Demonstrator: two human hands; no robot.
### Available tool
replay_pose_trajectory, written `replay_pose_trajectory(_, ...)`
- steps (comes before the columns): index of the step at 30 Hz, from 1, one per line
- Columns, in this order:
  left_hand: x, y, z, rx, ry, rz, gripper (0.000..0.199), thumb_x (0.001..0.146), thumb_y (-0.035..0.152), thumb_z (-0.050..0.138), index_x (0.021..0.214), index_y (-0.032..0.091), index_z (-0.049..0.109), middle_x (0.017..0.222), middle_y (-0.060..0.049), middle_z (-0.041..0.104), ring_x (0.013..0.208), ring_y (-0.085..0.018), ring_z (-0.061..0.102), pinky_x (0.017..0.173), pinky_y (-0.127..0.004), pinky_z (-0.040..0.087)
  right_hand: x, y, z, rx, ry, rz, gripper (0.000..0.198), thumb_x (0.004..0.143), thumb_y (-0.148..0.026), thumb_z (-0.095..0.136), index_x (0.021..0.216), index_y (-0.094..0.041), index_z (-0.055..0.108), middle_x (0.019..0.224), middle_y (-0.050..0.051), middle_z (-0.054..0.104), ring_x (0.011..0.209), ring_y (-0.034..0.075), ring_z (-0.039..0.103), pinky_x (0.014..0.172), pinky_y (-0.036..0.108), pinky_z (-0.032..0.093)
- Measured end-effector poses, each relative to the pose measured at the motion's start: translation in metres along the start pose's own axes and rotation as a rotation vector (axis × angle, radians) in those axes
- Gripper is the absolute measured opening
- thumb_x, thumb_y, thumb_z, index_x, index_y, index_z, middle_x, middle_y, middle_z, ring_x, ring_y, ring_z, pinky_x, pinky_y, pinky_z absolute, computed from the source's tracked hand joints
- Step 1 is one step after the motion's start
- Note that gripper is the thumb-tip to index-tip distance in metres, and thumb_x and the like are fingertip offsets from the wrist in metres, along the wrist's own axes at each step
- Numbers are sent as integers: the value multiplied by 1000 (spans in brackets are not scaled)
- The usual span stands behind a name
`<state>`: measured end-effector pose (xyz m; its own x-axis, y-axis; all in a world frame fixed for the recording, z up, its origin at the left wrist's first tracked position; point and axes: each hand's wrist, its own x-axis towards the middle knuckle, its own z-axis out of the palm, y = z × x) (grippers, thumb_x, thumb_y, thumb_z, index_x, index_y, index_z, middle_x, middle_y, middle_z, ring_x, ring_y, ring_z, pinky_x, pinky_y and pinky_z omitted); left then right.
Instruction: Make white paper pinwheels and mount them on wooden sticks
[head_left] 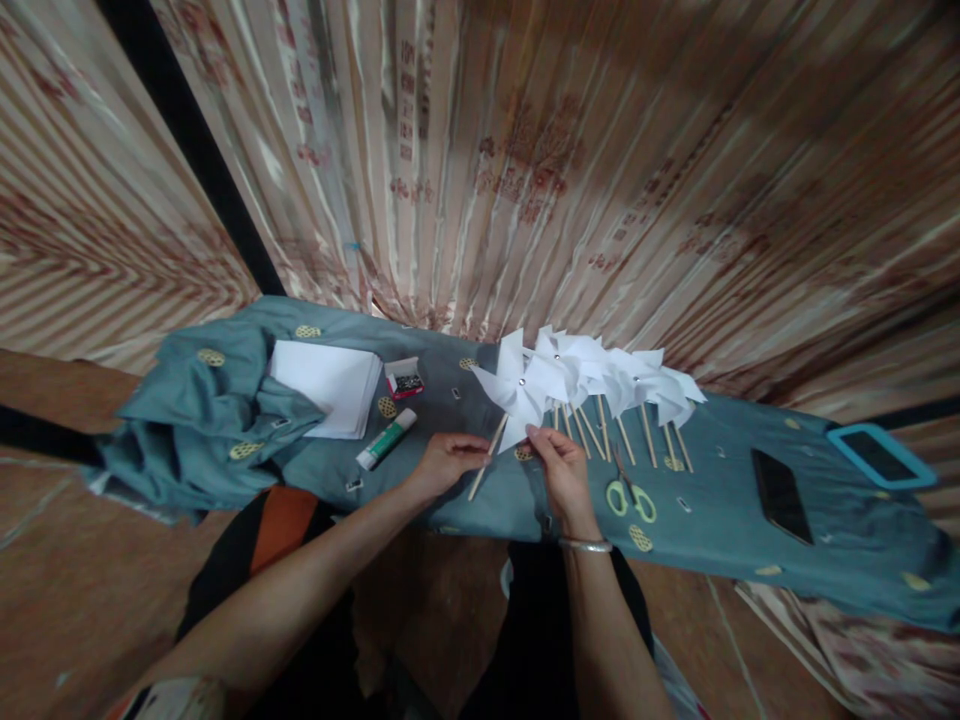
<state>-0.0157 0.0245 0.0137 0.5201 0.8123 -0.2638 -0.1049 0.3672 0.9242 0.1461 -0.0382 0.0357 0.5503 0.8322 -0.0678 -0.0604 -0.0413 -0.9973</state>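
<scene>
A white paper pinwheel (534, 384) with a silver pin at its centre is held up over the cloth-covered table. My left hand (452, 462) pinches its wooden stick near the lower part. With thumb and fingers, my right hand (561, 468) grips a lower blade of the same pinwheel. Just behind and to the right lie several finished-looking pinwheels (590, 366), overlapping, their sticks pointing towards me. Green-handled scissors (628, 494) rest right of my right hand. Left of my left hand lies a green and white glue stick (387, 439).
A stack of white paper (330, 385) sits at the left beside bunched cloth. Next to it stands a small open red box (405, 379) of dark pins. A dark phone (781, 494) and a blue-framed tablet (882, 456) lie at the right. Curtains (480, 160) hang behind the table.
</scene>
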Motion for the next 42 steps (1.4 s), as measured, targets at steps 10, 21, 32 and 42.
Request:
replay_pose_trajectory(10, 0, 1, 2, -14, 16, -14, 25, 46, 27, 82, 68, 17, 77, 66, -2, 73, 62, -16, 62, 71, -29, 49, -3, -4, -3, 140, -18, 45, 30, 61, -46, 81, 58, -20, 66, 56, -2, 61, 55, 11, 51, 60, 27, 42)
replay_pose_trajectory(21, 2, -5, 0, -4, -11, 4, 27, 48, 29, 84, 70, 15, 77, 68, -2, 72, 66, -18, 63, 73, -30, 49, -8, 3, 8, 98, -105, 35, 30, 67, -48, 77, 60, -21, 68, 61, -1, 65, 60, 13, 54, 66, 29, 43)
replay_pose_trajectory(32, 4, -10, 1, -29, -29, 53, 27, 48, 29, 84, 72, 16, 77, 76, -4, 76, 70, -18, 66, 80, -33, 50, -7, 2, 20, 106, -152, 73, 30, 64, -49, 79, 59, -21, 69, 62, 0, 67, 60, 13, 54, 66, 28, 43)
replay_pose_trajectory(42, 1, -5, -1, 40, -22, 54, 24, 53, 27, 80, 74, 16, 77, 75, -4, 75, 70, -18, 65, 77, -31, 51, -6, -5, 23, -46, -137, -8, 33, 59, -51, 80, 55, -20, 67, 52, -2, 60, 52, 11, 47, 56, 26, 39)
